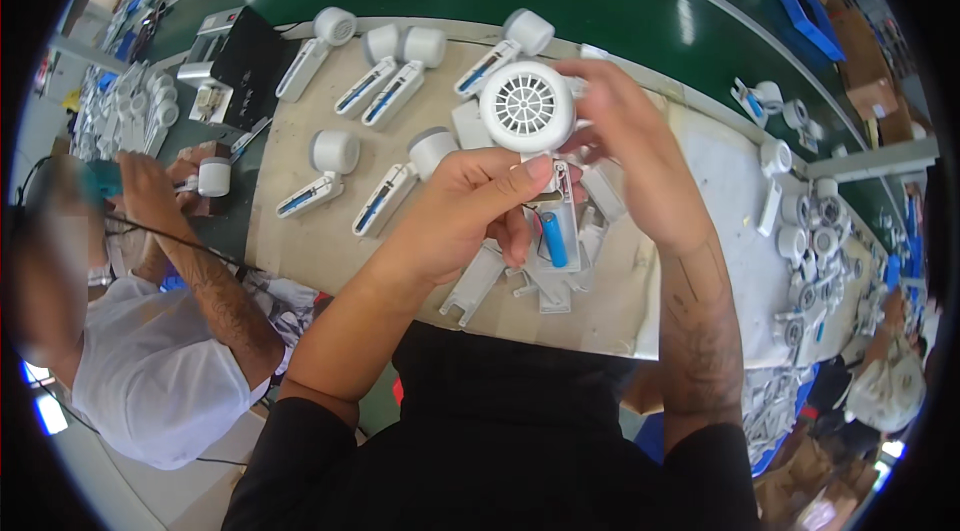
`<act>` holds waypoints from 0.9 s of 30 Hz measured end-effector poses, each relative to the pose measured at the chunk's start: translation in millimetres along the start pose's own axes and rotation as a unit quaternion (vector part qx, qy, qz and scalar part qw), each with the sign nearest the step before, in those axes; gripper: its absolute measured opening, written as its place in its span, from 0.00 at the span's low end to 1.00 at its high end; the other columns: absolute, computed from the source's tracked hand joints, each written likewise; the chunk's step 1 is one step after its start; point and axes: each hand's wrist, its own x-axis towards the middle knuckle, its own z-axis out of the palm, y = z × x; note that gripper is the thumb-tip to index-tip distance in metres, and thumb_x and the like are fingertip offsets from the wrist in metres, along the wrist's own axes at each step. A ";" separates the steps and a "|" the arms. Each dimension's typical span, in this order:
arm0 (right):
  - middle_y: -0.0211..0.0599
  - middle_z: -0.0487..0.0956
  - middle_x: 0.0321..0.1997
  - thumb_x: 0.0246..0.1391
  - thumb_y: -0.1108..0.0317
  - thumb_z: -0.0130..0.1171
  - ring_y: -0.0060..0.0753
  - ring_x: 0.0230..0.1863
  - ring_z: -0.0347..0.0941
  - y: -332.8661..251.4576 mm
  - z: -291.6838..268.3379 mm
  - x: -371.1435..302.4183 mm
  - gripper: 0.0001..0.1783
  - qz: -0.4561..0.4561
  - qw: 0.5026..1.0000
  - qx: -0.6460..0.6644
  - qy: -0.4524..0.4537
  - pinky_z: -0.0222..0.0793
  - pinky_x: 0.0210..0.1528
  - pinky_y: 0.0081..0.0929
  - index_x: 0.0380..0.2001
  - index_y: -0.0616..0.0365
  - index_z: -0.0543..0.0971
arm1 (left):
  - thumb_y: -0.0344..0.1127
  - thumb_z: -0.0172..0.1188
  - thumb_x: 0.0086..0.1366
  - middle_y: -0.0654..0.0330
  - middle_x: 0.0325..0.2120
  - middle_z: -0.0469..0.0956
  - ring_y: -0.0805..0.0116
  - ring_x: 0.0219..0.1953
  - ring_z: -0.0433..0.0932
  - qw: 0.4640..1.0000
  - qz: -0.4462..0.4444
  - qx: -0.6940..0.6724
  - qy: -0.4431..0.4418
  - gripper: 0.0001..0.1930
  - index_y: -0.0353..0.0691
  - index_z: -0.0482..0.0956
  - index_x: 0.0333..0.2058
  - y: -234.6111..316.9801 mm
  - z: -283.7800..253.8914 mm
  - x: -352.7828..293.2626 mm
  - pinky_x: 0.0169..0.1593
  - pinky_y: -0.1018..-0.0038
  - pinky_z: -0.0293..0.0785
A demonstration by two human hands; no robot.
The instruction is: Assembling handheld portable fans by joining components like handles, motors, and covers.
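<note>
Above the beige worktop (310,266), a white hand fan (528,109) is held by the left hand (465,196), its thumb and fingers closed around the neck just below the round head. The right hand (625,146) is held close beside the head, fingers bent; whether anything is gripped by it cannot be told. A blue battery (553,239) is exposed in the opened handle. White handle covers (475,283) are scattered beneath, and other fans (425,47) are laid out leftward.
</note>
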 end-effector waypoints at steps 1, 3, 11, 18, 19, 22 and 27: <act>0.38 0.79 0.38 0.65 0.46 0.54 0.24 0.37 0.72 -3.1 1.8 5.1 0.28 0.007 0.999 -0.006 -0.037 0.70 0.39 0.24 0.52 0.60 0.75 | 0.45 0.53 0.73 0.46 0.41 0.83 0.75 0.14 0.72 0.999 -0.008 0.040 -0.015 0.20 0.30 0.81 0.41 0.6 2.0 2.5 0.19 0.81 0.70; 0.34 0.79 0.35 0.64 0.46 0.55 0.20 0.32 0.70 8.1 -4.6 16.6 0.27 -0.041 0.998 -0.029 0.027 0.67 0.35 0.22 0.50 0.61 0.76 | 0.43 0.55 0.72 0.47 0.39 0.84 0.78 0.12 0.70 0.999 0.019 0.036 0.032 0.17 0.32 0.81 0.37 1.1 3.8 4.6 0.18 0.83 0.69; 0.43 0.80 0.31 0.50 0.61 0.67 0.40 0.33 0.77 108.7 -54.9 -27.8 0.17 -0.003 0.895 -0.444 0.049 0.73 0.38 0.30 0.42 0.57 0.82 | 0.49 0.55 0.72 0.60 0.36 0.84 0.81 0.19 0.71 0.973 0.063 -0.082 0.206 0.20 0.35 0.80 0.47 -15.4 -33.9 -0.8 0.24 0.81 0.70; 0.42 0.83 0.34 0.57 0.68 0.63 0.33 0.31 0.78 103.9 -52.0 -47.4 0.15 -0.060 0.921 -0.355 0.148 0.73 0.37 0.28 0.46 0.62 0.80 | 0.49 0.45 0.76 0.55 0.50 0.80 0.76 0.27 0.73 0.984 0.071 -0.085 0.138 0.26 0.33 0.71 0.59 -14.0 -16.4 5.6 0.34 0.76 0.72; 0.41 0.83 0.34 0.59 0.69 0.61 0.28 0.32 0.78 84.3 -44.3 -48.7 0.14 -0.032 0.955 -0.240 0.172 0.72 0.37 0.24 0.47 0.63 0.79 | 0.50 0.42 0.76 0.55 0.51 0.79 0.75 0.28 0.73 0.984 0.074 -0.069 0.145 0.27 0.33 0.69 0.60 -14.6 -13.5 5.2 0.36 0.76 0.73; 0.35 0.84 0.36 0.61 0.74 0.60 0.19 0.37 0.77 38.6 -25.0 -61.7 0.16 -0.025 0.989 -0.101 0.106 0.71 0.40 0.19 0.52 0.62 0.76 | 0.55 0.36 0.76 0.54 0.53 0.78 0.73 0.32 0.75 0.988 0.091 -0.077 0.100 0.31 0.33 0.68 0.61 -15.8 -0.8 8.0 0.40 0.74 0.74; 0.38 0.81 0.48 0.60 0.76 0.60 0.26 0.46 0.80 23.4 7.3 -55.2 0.15 -0.076 0.995 -0.035 0.046 0.73 0.47 0.22 0.50 0.63 0.77 | 0.61 0.33 0.75 0.55 0.56 0.75 0.71 0.46 0.77 0.990 0.095 -0.065 0.077 0.36 0.33 0.67 0.62 -25.2 21.4 11.5 0.43 0.74 0.74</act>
